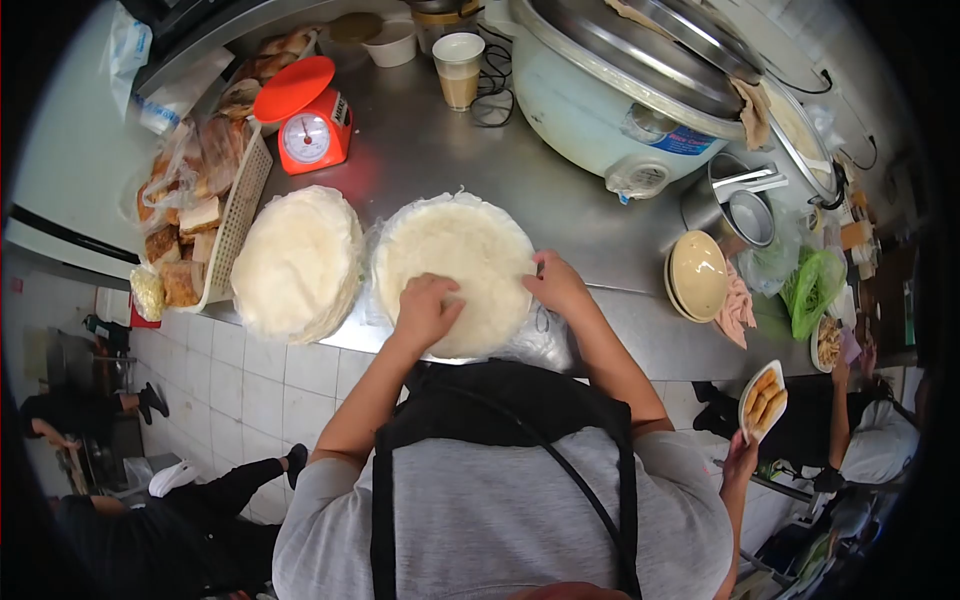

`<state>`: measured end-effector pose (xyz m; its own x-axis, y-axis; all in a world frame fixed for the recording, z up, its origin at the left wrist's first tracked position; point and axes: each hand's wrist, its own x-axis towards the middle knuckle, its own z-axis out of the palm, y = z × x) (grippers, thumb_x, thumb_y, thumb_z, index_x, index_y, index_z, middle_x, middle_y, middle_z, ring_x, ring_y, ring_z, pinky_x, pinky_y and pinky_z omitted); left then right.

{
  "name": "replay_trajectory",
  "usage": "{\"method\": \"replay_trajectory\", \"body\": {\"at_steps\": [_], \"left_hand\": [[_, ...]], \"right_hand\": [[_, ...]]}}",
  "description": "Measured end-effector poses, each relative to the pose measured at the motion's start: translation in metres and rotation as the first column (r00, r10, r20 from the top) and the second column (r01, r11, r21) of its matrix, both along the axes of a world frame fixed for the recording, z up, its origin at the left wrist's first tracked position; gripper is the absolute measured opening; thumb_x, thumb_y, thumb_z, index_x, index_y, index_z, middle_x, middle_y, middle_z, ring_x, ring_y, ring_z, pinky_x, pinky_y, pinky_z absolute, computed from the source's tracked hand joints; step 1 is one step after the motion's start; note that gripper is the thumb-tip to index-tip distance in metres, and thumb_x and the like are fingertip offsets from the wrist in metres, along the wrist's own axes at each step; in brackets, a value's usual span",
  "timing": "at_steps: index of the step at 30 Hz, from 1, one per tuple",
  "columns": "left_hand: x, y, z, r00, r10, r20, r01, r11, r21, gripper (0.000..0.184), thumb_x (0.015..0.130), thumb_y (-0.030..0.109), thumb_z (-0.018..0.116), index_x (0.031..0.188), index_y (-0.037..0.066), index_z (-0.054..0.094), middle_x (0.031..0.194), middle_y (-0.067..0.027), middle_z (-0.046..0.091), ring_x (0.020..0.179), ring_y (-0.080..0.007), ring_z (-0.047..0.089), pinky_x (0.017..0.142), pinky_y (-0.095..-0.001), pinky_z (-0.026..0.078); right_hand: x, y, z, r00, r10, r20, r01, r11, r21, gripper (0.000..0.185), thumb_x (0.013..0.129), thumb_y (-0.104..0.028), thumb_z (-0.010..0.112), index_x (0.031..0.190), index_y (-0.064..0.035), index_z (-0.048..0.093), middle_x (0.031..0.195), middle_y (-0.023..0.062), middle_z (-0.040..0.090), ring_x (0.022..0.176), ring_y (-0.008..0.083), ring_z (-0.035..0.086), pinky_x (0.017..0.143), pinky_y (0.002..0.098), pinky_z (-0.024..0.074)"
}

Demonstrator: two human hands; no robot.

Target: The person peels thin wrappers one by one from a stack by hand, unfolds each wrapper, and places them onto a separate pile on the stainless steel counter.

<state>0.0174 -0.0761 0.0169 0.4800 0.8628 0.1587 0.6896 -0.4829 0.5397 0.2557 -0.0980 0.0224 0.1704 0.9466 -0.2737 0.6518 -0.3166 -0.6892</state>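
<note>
A stack of thin, pale round wrappers (480, 235) lies on the steel counter in front of me, with clear plastic around its edge. Resting on the top sheet, left of its middle, is my left hand (428, 310), its fingers loosely bent and apart. My right hand (560, 284) is at the stack's right edge, thumb and finger closing on the rim of a wrapper; how many layers it pinches is hidden. Just to the left sits a second pile of white round wrappers (297, 262), close to the first. Crumpled clear plastic (540, 342) lies below my right hand.
Behind the piles stand a red scale (312, 130), a cup (459, 72) and a large rice cooker (610, 110). A basket (238, 210) of bread-like pieces is left; bowls (698, 275) are right. Another person's hand (740, 455) holds a plate of rolls (764, 402).
</note>
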Motion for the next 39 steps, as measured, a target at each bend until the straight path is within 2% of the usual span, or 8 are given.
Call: {"method": "replay_trajectory", "body": {"at_steps": [5,11,13,18,29,32,36,39], "left_hand": [[-0.023,0.032,-0.010,0.906,0.403,-0.127,-0.381,0.909,0.170,0.038,0.064,0.020,0.065,0.098,0.007,0.054,0.108,-0.0187,0.046,0.099,-0.0343,0.043,0.082,-0.0431,0.037],[-0.009,0.011,0.007,0.991,0.131,-0.009,-0.126,0.968,0.217,0.038,0.066,0.019,0.065,0.100,0.006,0.054,0.105,-0.0192,0.048,0.099,-0.0350,0.043,0.084,-0.0438,0.036],[0.007,0.002,0.012,0.958,-0.132,0.256,0.132,0.991,0.020,0.030,0.070,0.012,0.064,0.097,0.004,0.054,0.096,-0.0154,0.052,0.093,-0.0274,0.048,0.081,-0.0348,0.040],[0.035,-0.018,0.036,0.896,-0.019,0.443,0.298,0.765,-0.571,0.014,0.076,0.010,0.061,0.086,0.002,0.054,0.074,-0.0011,0.054,0.068,-0.0063,0.049,0.062,-0.0210,0.042],[0.045,-0.014,0.008,0.748,0.216,0.627,0.343,0.683,-0.644,0.008,0.079,0.009,0.054,0.076,0.002,0.054,0.067,0.0025,0.052,0.059,-0.0042,0.046,0.053,-0.0190,0.039],[0.045,-0.011,0.011,0.702,0.334,0.629,0.357,0.600,-0.716,0.008,0.081,0.010,0.052,0.078,0.003,0.054,0.068,0.0023,0.052,0.060,-0.0048,0.046,0.055,-0.0188,0.039],[0.048,-0.004,0.024,0.689,0.417,0.593,0.376,0.494,-0.784,0.008,0.083,0.011,0.051,0.080,0.004,0.054,0.070,0.0014,0.053,0.063,-0.0055,0.048,0.057,-0.0193,0.040],[0.055,-0.003,0.028,0.660,0.424,0.621,0.412,0.488,-0.770,0.009,0.083,0.012,0.050,0.081,0.004,0.054,0.072,0.0008,0.054,0.064,-0.0060,0.048,0.058,-0.0202,0.040]], "right_hand": [[-0.005,-0.007,0.003,0.991,-0.066,-0.113,0.074,0.994,0.075,0.047,0.068,-0.011,0.058,0.110,0.0005,0.041,0.075,0.0110,0.057,0.066,0.0222,0.056,0.062,0.0323,0.0452],[-0.002,0.003,0.016,0.594,-0.231,-0.771,0.302,0.952,-0.052,0.049,0.072,-0.001,0.054,0.117,0.0001,0.034,0.077,0.0061,0.053,0.061,0.0092,0.050,0.053,0.0234,0.0441],[-0.007,0.004,0.026,0.540,-0.240,-0.806,0.286,0.954,-0.093,0.051,0.073,-0.001,0.054,0.118,-0.0002,0.032,0.079,0.0062,0.052,0.061,0.0099,0.050,0.054,0.0232,0.0447],[-0.019,0.005,0.029,0.479,-0.264,-0.837,0.301,0.945,-0.125,0.050,0.073,-0.001,0.055,0.118,-0.0009,0.033,0.083,0.0061,0.051,0.063,0.0109,0.051,0.058,0.0231,0.0456],[-0.032,0.002,0.029,0.400,-0.226,-0.888,0.305,0.947,-0.103,0.048,0.073,-0.003,0.056,0.116,-0.0003,0.034,0.082,0.0068,0.051,0.064,0.0108,0.052,0.058,0.0235,0.0458],[-0.031,-0.005,0.032,0.435,-0.271,-0.859,0.241,0.954,-0.178,0.046,0.073,-0.007,0.058,0.113,0.0012,0.037,0.084,0.0082,0.054,0.066,0.0135,0.054,0.060,0.0260,0.0464],[-0.045,-0.035,0.023,0.816,0.158,-0.555,-0.136,0.987,0.082,0.044,0.073,-0.019,0.062,0.107,0.0017,0.045,0.083,0.0105,0.058,0.068,0.0179,0.057,0.064,0.0291,0.0461],[-0.050,-0.034,0.025,0.931,0.076,-0.358,-0.058,0.996,0.062,0.042,0.074,-0.019,0.062,0.107,0.0009,0.045,0.080,0.0086,0.058,0.067,0.0160,0.057,0.062,0.0281,0.0461]]}}
